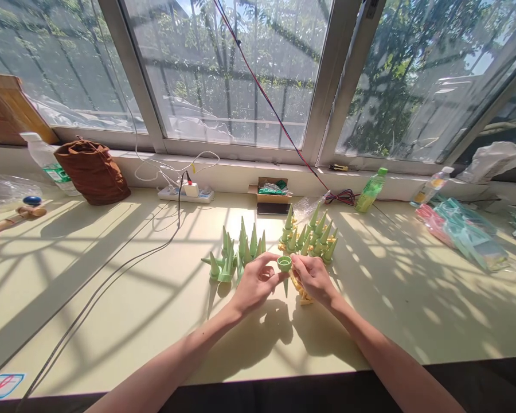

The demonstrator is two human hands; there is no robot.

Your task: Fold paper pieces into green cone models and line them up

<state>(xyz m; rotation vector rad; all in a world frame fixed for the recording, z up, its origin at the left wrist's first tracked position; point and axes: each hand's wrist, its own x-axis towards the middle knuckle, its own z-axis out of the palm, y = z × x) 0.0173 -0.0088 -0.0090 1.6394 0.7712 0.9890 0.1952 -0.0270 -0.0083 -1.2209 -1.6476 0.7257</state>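
Between my two hands is a green plastic cone (284,264), turned with its round hollow base up and its point down. My left hand (258,282) grips it from the left with thumb and fingers. From the right, the fingers of my right hand (315,277) pinch its rim. Small yellow plastic pieces (304,298) lie beneath and beside my right hand, partly hidden by it. Behind my left hand stands a group of green cones (226,261), points mostly up. More green cones (318,232) with yellow parts among them stand behind my right hand.
A small open carton (274,188) with green packets sits at the back, near a green bottle (371,190). A power strip (186,195) and black cable (124,261) lie left. A brown bag (92,172) stands far left; plastic bags (466,232) lie right.
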